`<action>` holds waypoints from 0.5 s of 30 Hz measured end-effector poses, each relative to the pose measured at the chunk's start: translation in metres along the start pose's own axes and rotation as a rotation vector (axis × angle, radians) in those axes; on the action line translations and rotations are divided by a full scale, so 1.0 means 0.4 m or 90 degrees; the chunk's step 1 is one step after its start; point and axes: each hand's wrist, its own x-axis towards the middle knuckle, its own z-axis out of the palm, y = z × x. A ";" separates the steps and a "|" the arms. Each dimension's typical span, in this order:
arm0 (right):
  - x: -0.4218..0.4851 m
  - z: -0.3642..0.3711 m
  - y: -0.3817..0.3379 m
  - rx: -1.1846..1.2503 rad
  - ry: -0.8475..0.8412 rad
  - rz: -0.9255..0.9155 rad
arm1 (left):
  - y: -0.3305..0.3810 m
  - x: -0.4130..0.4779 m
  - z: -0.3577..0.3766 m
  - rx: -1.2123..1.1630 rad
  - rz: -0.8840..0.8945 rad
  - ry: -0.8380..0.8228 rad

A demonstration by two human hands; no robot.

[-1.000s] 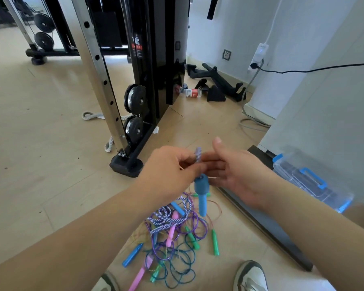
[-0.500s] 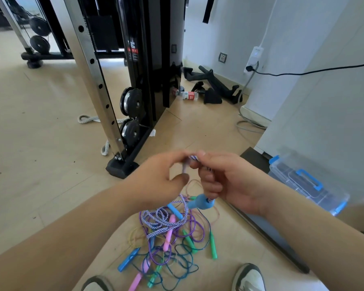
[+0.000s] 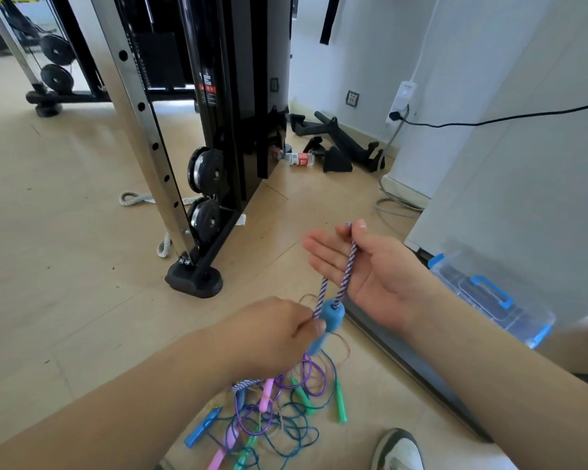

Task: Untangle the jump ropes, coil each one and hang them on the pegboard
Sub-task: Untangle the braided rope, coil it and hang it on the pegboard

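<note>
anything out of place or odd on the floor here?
Yes. A plastic bottle lies on its side on the floor beside the black machine, like litter. The jump ropes near the shoe form one tangled heap of cords and handles; the left hand and right hand pinch a braided rope leading up from it.

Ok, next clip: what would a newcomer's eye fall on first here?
The two hands mid-frame: the right hand holds up a loop of striped rope while the left hand pinches it beside its blue handle. Below them, a tangle of coloured ropes lies on the floor.
</note>
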 end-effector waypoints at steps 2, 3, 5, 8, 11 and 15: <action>0.017 -0.037 0.001 -0.117 0.089 -0.090 | 0.029 -0.012 0.006 -0.004 0.024 -0.036; 0.024 -0.053 0.008 -0.218 0.121 -0.134 | 0.036 -0.020 -0.001 -0.022 0.037 -0.027; 0.021 -0.077 0.021 -0.445 0.130 -0.209 | 0.044 -0.023 -0.025 -0.083 0.079 0.056; 0.009 -0.075 0.035 -0.588 0.054 -0.195 | 0.026 -0.023 -0.068 -0.294 0.142 0.235; -0.007 -0.028 0.037 -0.464 -0.052 -0.095 | -0.016 -0.011 -0.101 -0.302 0.139 0.417; -0.028 0.017 0.023 -0.227 -0.090 0.017 | -0.057 0.011 -0.101 -0.382 0.042 0.403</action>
